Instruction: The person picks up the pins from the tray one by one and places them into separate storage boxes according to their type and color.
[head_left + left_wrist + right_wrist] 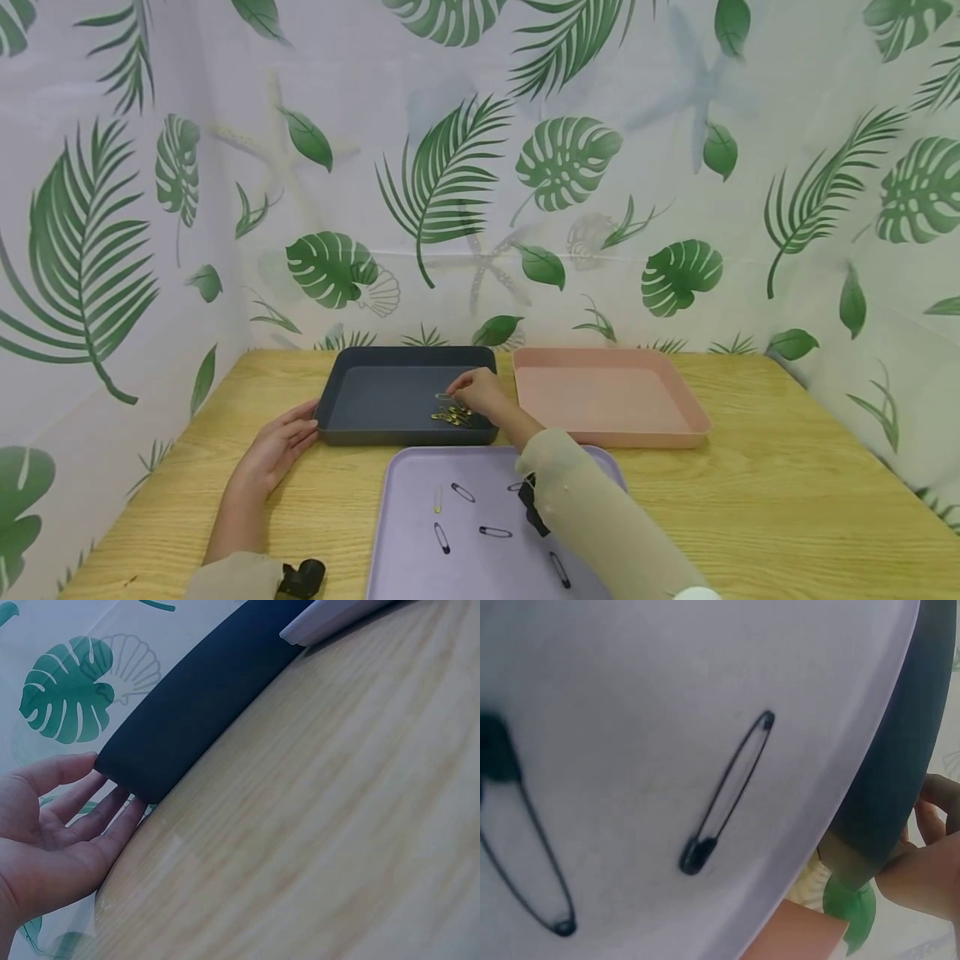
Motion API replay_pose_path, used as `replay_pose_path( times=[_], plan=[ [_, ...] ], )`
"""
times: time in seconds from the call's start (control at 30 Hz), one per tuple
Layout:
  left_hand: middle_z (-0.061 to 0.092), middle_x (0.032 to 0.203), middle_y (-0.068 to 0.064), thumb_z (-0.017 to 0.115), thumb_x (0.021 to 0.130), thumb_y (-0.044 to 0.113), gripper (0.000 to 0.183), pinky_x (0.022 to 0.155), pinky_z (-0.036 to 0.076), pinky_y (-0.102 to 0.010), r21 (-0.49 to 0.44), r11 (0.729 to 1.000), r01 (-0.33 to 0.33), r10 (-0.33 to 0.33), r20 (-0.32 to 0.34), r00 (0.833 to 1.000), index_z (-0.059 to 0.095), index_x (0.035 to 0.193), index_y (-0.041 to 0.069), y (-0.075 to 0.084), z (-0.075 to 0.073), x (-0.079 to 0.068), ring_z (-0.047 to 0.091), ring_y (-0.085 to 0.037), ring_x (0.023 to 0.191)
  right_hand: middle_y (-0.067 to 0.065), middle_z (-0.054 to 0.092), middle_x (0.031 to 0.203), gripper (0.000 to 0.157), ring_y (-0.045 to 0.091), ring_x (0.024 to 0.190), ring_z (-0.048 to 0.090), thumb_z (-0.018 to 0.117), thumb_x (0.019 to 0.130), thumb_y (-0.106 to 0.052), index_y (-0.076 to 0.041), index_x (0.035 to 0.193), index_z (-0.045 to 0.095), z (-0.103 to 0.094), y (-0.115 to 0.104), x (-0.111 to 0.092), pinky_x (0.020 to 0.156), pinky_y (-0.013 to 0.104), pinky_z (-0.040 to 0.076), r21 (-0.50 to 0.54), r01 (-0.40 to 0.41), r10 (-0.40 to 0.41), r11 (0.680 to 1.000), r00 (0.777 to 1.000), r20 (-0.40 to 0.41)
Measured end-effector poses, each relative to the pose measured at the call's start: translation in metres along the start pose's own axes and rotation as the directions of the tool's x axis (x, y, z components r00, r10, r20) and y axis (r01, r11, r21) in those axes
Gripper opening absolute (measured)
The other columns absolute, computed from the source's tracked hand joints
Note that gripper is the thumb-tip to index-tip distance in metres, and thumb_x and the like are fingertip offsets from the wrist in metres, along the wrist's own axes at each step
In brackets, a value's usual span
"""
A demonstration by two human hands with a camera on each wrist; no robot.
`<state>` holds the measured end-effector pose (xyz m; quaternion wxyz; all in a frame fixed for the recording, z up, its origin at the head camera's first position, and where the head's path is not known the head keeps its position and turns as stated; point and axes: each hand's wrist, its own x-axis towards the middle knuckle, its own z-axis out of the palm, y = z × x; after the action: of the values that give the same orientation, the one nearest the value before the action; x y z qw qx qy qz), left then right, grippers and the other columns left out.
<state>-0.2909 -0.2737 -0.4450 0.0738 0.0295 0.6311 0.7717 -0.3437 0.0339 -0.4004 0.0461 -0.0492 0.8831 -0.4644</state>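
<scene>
Over the right part of the dark blue-grey tray (390,383), my right hand (482,393) pinches a safety pin (443,397) between thumb and fingertips. Just below lies a small heap of gold safety pins (450,417) on the tray floor. My left hand (279,442) rests against that tray's left front corner, its fingers fairly straight; in the left wrist view the thumb touches the rim and the other fingertips meet the wall (142,757). In front, a lilac tray (405,575) carries several black safety pins (496,532) and one gold safety pin (438,500).
A pink tray (607,392) stands to the right of the dark one on the wooden table (787,500). My right forearm crosses the lilac tray and covers part of it. A leaf-patterned curtain (480,167) hangs behind the table and along its sides.
</scene>
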Motion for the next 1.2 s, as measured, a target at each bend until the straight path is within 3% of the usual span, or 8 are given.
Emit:
replay_pose_path(
  times=[0.3,0.53,0.8,1.2],
  plan=[
    [0.020,0.146,-0.019,0.042,0.096,0.002,0.054,0.096,0.036,-0.024,-0.002,1.000,0.007,-0.007,0.002,1.000,0.016,0.143,-0.005,0.001,0.000,0.000,0.050,-0.006,0.108,0.003,0.061,0.077,0.013,0.011,0.057,0.048,0.059,0.084,0.000,-0.003,0.086,0.071,0.003,0.001,0.001,0.049,0.021,0.040,-0.073,0.012,-0.014,0.997,0.999,-0.030],
    [0.025,0.144,-0.017,0.043,0.096,0.001,0.054,0.095,0.037,-0.024,-0.003,1.000,0.003,-0.003,-0.004,1.000,0.017,0.143,-0.006,0.002,0.001,0.000,0.051,-0.005,0.105,0.004,0.061,0.077,0.015,0.011,0.055,0.046,0.058,0.082,0.002,0.000,0.092,0.070,0.002,0.000,0.000,0.048,0.021,0.039,-0.066,0.038,-0.041,0.997,0.999,-0.035],
    [0.020,0.145,-0.020,0.042,0.096,0.001,0.054,0.095,0.037,-0.024,0.002,1.000,0.003,-0.003,-0.003,1.000,0.017,0.143,-0.006,0.001,0.001,0.000,0.051,-0.006,0.106,0.005,0.062,0.079,0.015,0.013,0.055,0.047,0.059,0.083,0.000,-0.001,0.092,0.070,0.000,-0.002,-0.006,0.048,0.022,0.039,-0.037,0.034,-0.035,0.999,0.999,-0.020],
    [0.022,0.145,-0.019,0.042,0.096,0.001,0.055,0.096,0.036,-0.024,0.006,1.000,0.000,0.000,-0.004,1.000,0.016,0.143,-0.006,0.001,0.001,0.000,0.051,-0.004,0.104,0.004,0.062,0.075,0.011,0.016,0.058,0.051,0.061,0.084,-0.001,-0.002,0.092,0.069,-0.001,-0.011,-0.028,0.046,0.023,0.044,0.009,0.134,-0.134,0.991,0.983,0.128]
  ],
)
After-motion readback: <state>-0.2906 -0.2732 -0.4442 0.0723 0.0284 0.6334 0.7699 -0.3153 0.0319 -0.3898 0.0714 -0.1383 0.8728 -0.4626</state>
